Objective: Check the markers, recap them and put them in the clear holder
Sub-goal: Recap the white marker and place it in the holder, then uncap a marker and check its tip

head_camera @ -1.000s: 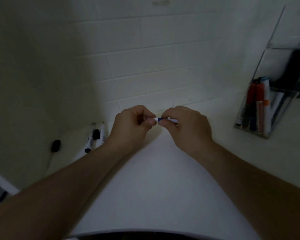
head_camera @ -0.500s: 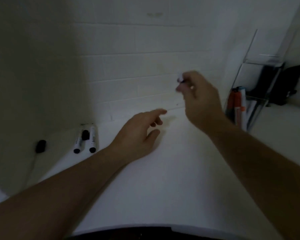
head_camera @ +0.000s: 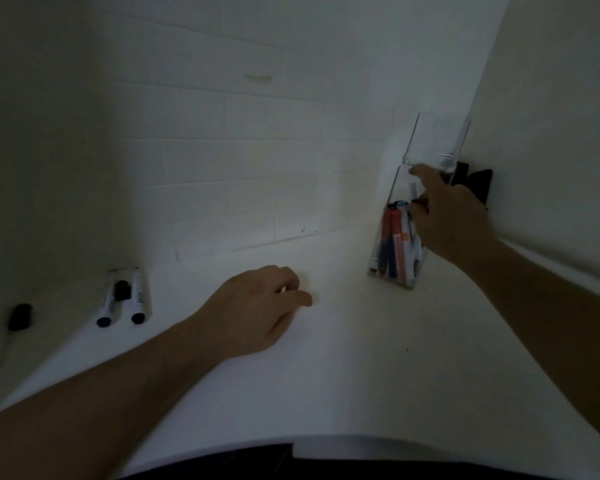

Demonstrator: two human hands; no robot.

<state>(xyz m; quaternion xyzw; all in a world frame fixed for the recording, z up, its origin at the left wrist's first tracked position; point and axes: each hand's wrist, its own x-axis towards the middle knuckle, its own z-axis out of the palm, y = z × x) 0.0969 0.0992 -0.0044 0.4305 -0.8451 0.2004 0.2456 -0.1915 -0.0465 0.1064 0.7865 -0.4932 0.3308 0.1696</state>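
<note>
Marker now going into clear holder; my right hand is pinching it over the opening, no longer recapping. Left hand is resting loosely curled, holding nothing, left of holder.

Dim, greenish light leaves the frame murky, brightest on the white surface and the tiled wall left of the right hand. The far left corner sinks into shadow. Wide-angle distortion bends the surface's near edge; detail is soft and grainy throughout.
</note>
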